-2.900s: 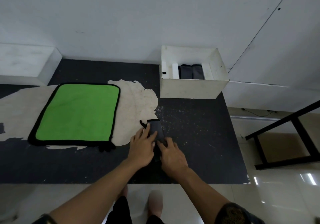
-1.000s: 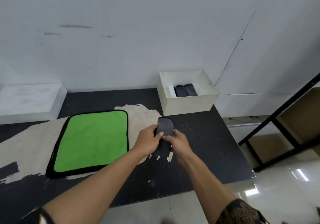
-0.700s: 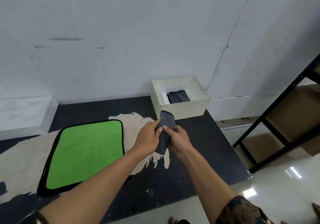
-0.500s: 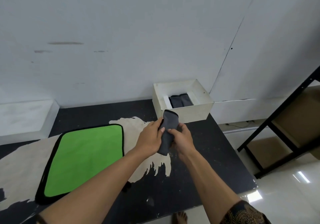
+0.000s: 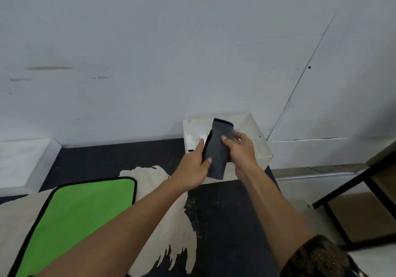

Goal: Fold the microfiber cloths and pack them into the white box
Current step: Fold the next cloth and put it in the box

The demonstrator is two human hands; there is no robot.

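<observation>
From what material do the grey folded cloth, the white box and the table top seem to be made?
The grey folded cloth looks like soft matte fabric, likely microfiber; it bends in the grip. The white box seems stiff matte board or painted wood, scuffed; which one is unclear. The table top looks like pale board under a black matte coating, peeled in patches.

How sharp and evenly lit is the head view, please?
Head view: soft, even light with no hard shadows or glare; mild blur softens the grey cloth and box, which almost merges with the pale wall; the wide lens slants the wall seam.
</observation>
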